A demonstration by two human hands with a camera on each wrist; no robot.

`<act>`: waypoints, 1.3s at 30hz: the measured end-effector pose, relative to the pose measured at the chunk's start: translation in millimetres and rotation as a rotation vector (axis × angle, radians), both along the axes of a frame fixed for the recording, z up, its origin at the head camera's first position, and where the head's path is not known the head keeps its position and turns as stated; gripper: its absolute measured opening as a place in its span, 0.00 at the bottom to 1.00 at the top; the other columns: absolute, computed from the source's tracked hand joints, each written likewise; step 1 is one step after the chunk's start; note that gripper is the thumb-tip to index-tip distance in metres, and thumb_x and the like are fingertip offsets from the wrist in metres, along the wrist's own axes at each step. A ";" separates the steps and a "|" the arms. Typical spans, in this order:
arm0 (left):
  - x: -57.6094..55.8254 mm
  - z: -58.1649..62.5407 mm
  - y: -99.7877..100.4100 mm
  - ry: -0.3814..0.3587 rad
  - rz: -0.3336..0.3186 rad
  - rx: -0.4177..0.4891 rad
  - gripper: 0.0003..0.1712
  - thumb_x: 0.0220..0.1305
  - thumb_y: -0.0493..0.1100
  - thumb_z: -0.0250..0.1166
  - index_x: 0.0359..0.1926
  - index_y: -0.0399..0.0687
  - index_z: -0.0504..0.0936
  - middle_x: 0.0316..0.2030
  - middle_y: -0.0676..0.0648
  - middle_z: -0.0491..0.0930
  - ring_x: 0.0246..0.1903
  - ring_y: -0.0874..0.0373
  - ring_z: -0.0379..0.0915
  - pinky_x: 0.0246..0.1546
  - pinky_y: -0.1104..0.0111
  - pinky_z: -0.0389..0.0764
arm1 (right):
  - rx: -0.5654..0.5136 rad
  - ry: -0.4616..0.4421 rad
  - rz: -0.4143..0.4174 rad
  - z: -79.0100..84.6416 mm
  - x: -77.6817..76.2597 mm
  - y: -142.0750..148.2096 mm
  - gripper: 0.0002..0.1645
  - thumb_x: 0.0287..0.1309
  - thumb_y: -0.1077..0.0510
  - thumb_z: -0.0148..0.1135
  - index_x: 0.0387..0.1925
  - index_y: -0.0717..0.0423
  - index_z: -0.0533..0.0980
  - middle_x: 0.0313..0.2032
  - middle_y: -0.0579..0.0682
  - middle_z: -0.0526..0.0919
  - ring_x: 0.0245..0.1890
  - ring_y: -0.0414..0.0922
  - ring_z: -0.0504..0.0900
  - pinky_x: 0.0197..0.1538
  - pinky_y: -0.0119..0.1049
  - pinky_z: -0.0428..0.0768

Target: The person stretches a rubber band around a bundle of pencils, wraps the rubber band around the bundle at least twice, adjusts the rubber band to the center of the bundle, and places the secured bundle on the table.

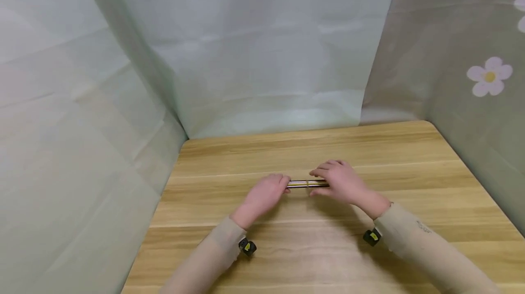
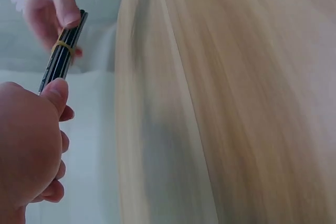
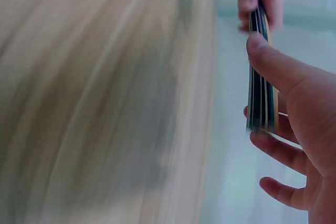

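Observation:
A bundle of slim, dark, pencil-like sticks [image 1: 298,184] with light stripes is held level above the wooden table. A thin yellow rubber band [image 2: 63,46] circles it near the middle. My left hand [image 1: 265,193] grips the bundle's left end, thumb laid along it and the other fingers curled. At the other end is my right hand [image 1: 345,183], its thumb against the sticks and its fingers behind them. In the right wrist view the striped sticks [image 3: 256,98] extend past the right thumb, and the lower fingers [image 3: 283,192] stand spread away from them.
The wood-grain table [image 1: 229,157] has rounded far corners. Pale cloth [image 1: 262,57] hangs behind it and along the left, and a grey-green cloth with white flowers [image 1: 490,77] hangs at the right. A small black device is strapped to each wrist.

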State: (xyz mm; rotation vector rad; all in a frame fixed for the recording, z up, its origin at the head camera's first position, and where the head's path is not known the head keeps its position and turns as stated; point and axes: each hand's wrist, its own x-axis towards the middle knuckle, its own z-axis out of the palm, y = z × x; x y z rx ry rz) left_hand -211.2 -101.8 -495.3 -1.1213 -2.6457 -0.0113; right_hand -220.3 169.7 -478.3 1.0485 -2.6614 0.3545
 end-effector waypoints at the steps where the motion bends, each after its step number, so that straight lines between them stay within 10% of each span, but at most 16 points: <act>1: 0.1 0.4 -1.5 -0.006 0.019 0.005 0.13 0.76 0.48 0.67 0.46 0.44 0.75 0.34 0.48 0.79 0.34 0.53 0.80 0.35 0.61 0.84 | 0.002 0.004 -0.017 0.5 -0.6 2.2 0.26 0.53 0.39 0.83 0.47 0.49 0.89 0.45 0.46 0.90 0.52 0.53 0.85 0.60 0.62 0.77; 9: -1.5 -3.8 4.5 0.077 -0.065 -0.083 0.14 0.82 0.50 0.60 0.50 0.42 0.76 0.38 0.48 0.82 0.35 0.56 0.80 0.36 0.66 0.84 | 0.038 0.060 0.109 -1.5 -1.3 -11.4 0.18 0.60 0.41 0.79 0.39 0.49 0.88 0.38 0.45 0.88 0.45 0.50 0.86 0.57 0.58 0.81; 16: -2.6 -2.0 5.9 0.027 0.015 0.004 0.14 0.77 0.49 0.66 0.46 0.44 0.76 0.35 0.48 0.79 0.34 0.53 0.79 0.36 0.62 0.84 | 0.023 0.036 -0.003 1.2 -4.2 -2.1 0.20 0.54 0.41 0.84 0.41 0.48 0.89 0.40 0.44 0.89 0.48 0.52 0.86 0.56 0.61 0.79; 23: 5.2 -2.7 17.6 0.107 -0.088 -0.067 0.14 0.79 0.50 0.63 0.50 0.43 0.77 0.40 0.48 0.83 0.36 0.57 0.80 0.36 0.68 0.83 | 0.041 0.022 0.123 -1.7 4.0 -16.4 0.17 0.62 0.42 0.79 0.42 0.49 0.88 0.38 0.44 0.88 0.44 0.49 0.86 0.55 0.56 0.81; 32: 1.0 -4.5 7.2 0.021 0.029 -0.034 0.15 0.77 0.51 0.65 0.47 0.44 0.76 0.36 0.48 0.79 0.35 0.54 0.79 0.36 0.63 0.83 | 0.006 -0.021 -0.013 4.5 0.9 -3.1 0.19 0.52 0.42 0.85 0.40 0.47 0.89 0.37 0.42 0.88 0.46 0.50 0.86 0.58 0.61 0.78; 39: -1.3 -2.3 4.1 0.093 -0.031 -0.028 0.15 0.76 0.50 0.67 0.46 0.44 0.77 0.35 0.48 0.80 0.33 0.54 0.79 0.33 0.64 0.83 | -0.004 0.018 0.067 5.8 -0.3 -14.2 0.14 0.59 0.44 0.81 0.39 0.46 0.88 0.36 0.40 0.87 0.42 0.47 0.86 0.55 0.58 0.81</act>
